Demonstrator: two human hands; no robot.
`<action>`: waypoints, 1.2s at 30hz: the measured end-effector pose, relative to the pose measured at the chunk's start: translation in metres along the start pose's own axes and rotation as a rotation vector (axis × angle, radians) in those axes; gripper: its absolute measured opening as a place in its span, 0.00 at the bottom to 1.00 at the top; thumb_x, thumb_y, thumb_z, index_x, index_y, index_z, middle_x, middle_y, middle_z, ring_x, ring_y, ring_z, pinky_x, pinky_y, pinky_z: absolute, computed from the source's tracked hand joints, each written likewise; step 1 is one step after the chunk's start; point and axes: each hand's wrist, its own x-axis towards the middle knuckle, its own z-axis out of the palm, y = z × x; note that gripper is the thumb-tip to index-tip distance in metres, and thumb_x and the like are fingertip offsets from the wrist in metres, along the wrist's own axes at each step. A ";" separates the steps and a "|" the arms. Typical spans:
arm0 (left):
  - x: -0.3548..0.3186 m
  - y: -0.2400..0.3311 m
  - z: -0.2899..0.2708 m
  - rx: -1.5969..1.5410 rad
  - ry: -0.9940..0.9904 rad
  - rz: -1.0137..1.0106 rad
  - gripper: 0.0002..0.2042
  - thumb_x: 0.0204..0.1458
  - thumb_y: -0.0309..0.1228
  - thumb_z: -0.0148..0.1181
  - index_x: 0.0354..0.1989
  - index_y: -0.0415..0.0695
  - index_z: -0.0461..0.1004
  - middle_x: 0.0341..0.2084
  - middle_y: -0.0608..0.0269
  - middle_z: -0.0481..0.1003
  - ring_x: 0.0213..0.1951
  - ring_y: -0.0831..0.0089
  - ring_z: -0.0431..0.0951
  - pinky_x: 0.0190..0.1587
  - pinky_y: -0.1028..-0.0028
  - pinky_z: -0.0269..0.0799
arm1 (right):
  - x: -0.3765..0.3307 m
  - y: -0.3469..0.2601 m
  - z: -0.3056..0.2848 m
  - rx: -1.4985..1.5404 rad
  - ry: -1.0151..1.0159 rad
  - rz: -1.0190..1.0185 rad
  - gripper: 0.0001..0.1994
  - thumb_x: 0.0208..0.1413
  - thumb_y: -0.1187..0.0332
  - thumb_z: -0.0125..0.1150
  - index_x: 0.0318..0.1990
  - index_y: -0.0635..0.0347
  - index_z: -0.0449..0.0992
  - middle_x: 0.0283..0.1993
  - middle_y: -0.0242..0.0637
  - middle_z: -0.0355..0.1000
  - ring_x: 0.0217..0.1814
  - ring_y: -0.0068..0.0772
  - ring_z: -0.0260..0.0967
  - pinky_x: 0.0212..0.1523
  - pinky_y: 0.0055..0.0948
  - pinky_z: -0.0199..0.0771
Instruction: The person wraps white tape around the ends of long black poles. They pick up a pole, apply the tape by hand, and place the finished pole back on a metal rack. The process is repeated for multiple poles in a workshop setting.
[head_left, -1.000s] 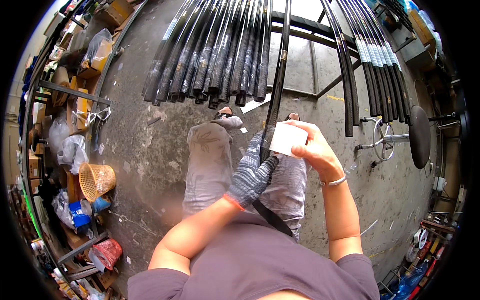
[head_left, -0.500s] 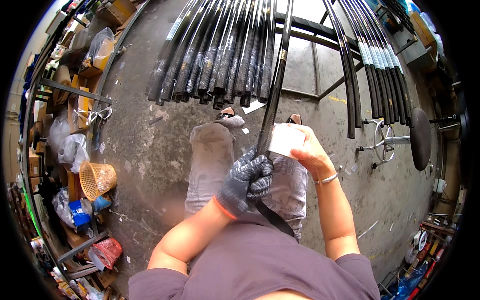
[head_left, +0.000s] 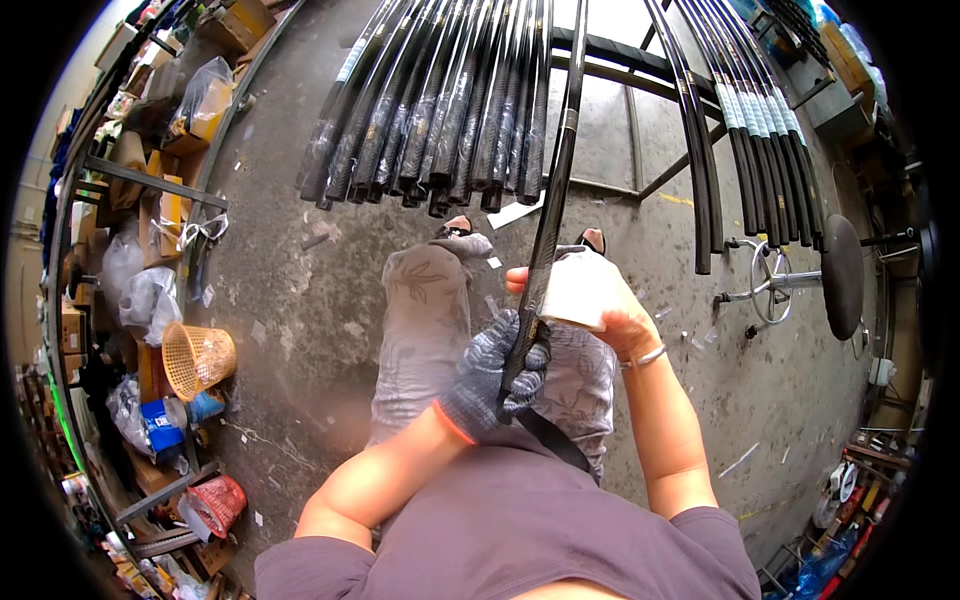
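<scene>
My left hand (head_left: pixel 492 372), in a grey knit glove with an orange cuff, is wrapped round the lower end of a glossy black pole (head_left: pixel 556 190). The pole slants up and away from my lap and has a woven, carbon-like pattern. My bare right hand (head_left: pixel 628 322) grips a wide whitish roll of tape (head_left: pixel 578 292) against the pole's right side, just above the glove. Its fingertips show past the pole's left side. Most of the fingers behind the roll are hidden.
Several wrapped black poles (head_left: pixel 440 130) lie on a dark metal rack (head_left: pixel 640 62) ahead; more poles (head_left: pixel 765 150) with pale bands lie to the right. A round-seated stool (head_left: pixel 842 278) stands at right. Left are cluttered shelves (head_left: pixel 150 185), a yellow basket (head_left: pixel 198 360) and a red basket (head_left: pixel 213 505).
My right hand has turned round the pole, so its fingertips now show on the left side and the tape roll is tilted. The left hand's grip has rolled slightly, baring more of the pole's end.
</scene>
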 end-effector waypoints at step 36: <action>0.028 0.050 0.096 0.911 -0.095 0.660 0.19 0.59 0.54 0.54 0.37 0.49 0.73 0.18 0.73 0.68 0.17 0.82 0.66 0.18 0.80 0.62 | -0.050 -0.018 0.060 -0.765 -0.019 -0.077 0.20 0.37 0.63 0.79 0.33 0.68 0.76 0.38 0.39 0.72 0.39 0.28 0.70 0.40 0.29 0.70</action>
